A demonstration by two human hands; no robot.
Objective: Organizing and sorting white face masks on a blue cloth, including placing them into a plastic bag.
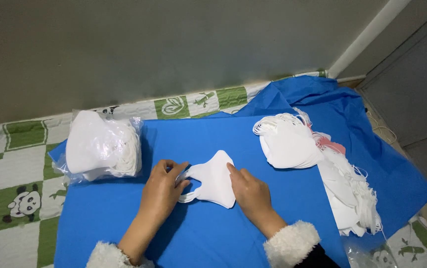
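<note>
Two hands on one white face mask (215, 179) | left hand (163, 191) pinches ear loop | right hand (249, 191) presses flat, open | likely light, soft, floppy.

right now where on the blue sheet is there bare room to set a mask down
Bare blue sheet lies between the bagged masks and the loose stack, above the mask under the left hand and right hand. The near strip between the forearms is bare too. The right side is crowded with masks.
</note>
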